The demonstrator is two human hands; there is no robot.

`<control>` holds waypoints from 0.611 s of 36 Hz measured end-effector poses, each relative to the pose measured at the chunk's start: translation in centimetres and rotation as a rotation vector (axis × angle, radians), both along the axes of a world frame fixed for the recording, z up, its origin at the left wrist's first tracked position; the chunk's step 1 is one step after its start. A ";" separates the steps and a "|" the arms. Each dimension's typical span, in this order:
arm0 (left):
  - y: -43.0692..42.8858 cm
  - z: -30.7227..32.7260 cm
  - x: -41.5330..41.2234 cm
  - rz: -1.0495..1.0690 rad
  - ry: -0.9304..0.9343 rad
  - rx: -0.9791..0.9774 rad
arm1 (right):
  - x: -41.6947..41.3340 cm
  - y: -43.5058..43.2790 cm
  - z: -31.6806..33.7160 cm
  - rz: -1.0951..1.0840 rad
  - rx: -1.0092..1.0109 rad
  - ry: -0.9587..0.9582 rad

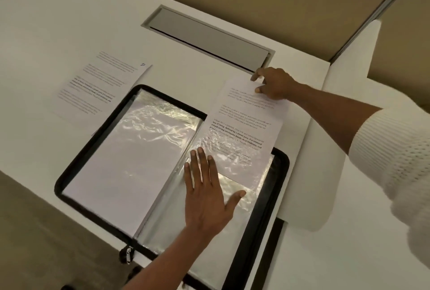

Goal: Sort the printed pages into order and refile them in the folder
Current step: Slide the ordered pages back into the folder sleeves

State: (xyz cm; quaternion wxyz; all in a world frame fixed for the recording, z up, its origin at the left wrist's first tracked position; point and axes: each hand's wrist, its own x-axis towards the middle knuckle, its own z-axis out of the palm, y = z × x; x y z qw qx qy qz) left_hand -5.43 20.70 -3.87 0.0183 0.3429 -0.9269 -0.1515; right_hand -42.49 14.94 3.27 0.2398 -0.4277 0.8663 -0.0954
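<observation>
A black zip folder lies open on the white desk, showing clear plastic sleeves. The left sleeve holds a blank-looking white sheet. A printed page sits partway inside the right sleeve, its upper half sticking out past the folder's far edge. My right hand pinches that page's top edge between thumb and fingers. My left hand lies flat with fingers spread on the right sleeve, pressing it down just below the page. Another printed page, numbered by hand at its corner, lies on the desk left of the folder.
A grey cable flap is set into the desk beyond the folder. The folder's zip pull hangs at the desk's near edge. A white partition stands to the right.
</observation>
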 end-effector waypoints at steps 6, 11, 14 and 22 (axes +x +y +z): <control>0.0 0.1 0.4 -0.009 -0.035 -0.007 | 2.3 0.6 -1.3 -0.076 -0.060 0.009; -0.2 0.0 0.5 -0.017 -0.043 -0.013 | 5.0 0.9 -1.6 -0.075 -0.032 0.008; -0.3 0.0 0.6 -0.028 -0.039 -0.020 | 6.4 1.2 -1.7 -0.124 -0.040 0.009; -0.2 0.0 1.2 -0.036 -0.016 -0.018 | 10.0 3.2 -2.7 -0.291 -0.154 -0.009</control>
